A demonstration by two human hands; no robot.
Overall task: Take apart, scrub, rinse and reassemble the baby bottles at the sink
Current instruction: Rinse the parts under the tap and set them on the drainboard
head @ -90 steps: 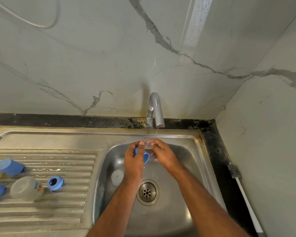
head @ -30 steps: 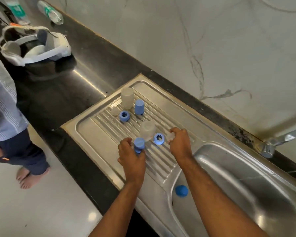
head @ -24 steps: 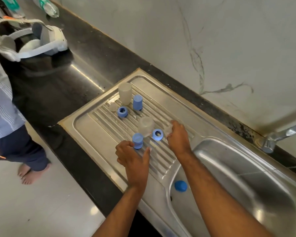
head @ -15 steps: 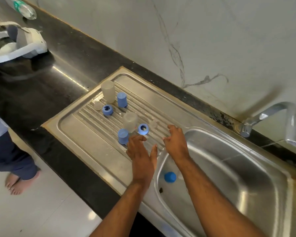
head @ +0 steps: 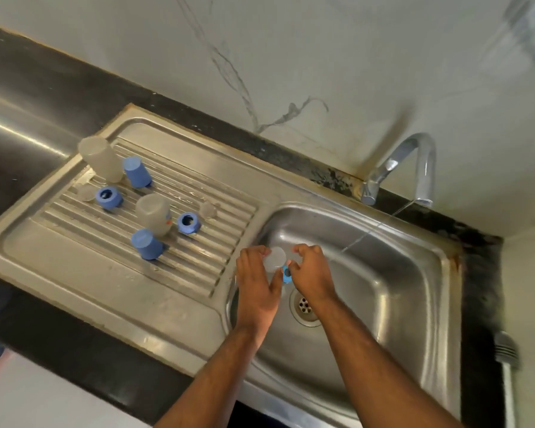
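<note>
Both hands have come off the drainboard and dropped into the basin since half a second back, and the blue part that was lying loose down in the basin isn't lying there anymore. Now the left hand (head: 257, 285) has its fingers curled around a cloudy translucent plastic bottle body (head: 275, 260), held over the stainless steel sink basin (head: 383, 273) just above the round drain (head: 303, 305). The right hand (head: 311, 273) has curled fingers too, pinching a small blue plastic screw ring (head: 286, 274) right up against the bottle. A thin stream runs from the curved chrome tap (head: 420, 168) and lands a bit to the right of the hands, not on them.

Over on the ribbed steel drainboard surface (head: 74, 273) two sets already look rinsed: two upturned clear bottle bodies (head: 153, 213), two blue caps (head: 147, 244), two blue rings (head: 189, 223) and a couple of pale teats (head: 208, 210), all set out separately.

So my read is this is the last bottle, in the take-apart or rinse stage. Can't tell if the ring is threaded on or already off, it's too small and a bit blurred. Next move probably needs the parts shifted right under the water, keeping a firm pinch on that wet ring so it doesn't slip toward the drain.
</note>
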